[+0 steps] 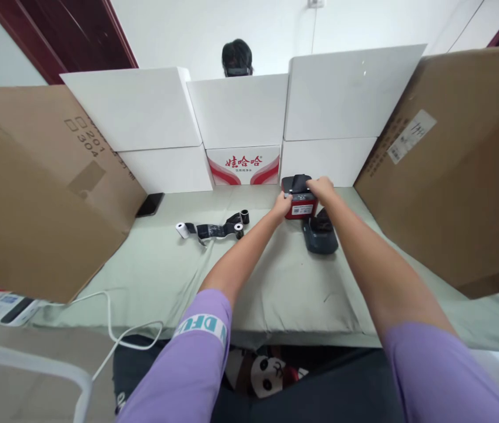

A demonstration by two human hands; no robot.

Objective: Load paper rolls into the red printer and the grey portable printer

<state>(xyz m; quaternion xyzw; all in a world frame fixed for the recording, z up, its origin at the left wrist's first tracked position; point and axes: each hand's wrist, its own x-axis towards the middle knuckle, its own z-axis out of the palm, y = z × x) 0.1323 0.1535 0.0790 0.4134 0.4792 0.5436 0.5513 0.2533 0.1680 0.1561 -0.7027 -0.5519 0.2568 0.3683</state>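
We have both hands on the small boxy device with red sides and a black top (301,202), which sits at the far side of the pale green cloth-covered table (284,282), right of the middle and just in front of the white rectangular boxes (143,111). Our left hand (283,205) is clamped on the device's left side, and our right hand (321,189) is closed on its upper right corner; a white printed label faces us between them. We cannot tell whether its base touches the cloth. Just in front of it, partly under our right forearm, we see a dark navy rounded device (320,239). Well to the left lie a white paper roll (182,230), a crumpled black-printed paper strip (211,231) and two small black rolls (244,217), close together. Farther left, a flat black phone (151,204) rests beside the left brown cardboard panel (33,194); another brown cardboard panel (461,176) stands on our right. The low middle box carries red lettering and curved red bands. Beyond the white wall of boxes, we see the top of another person's head (237,56).
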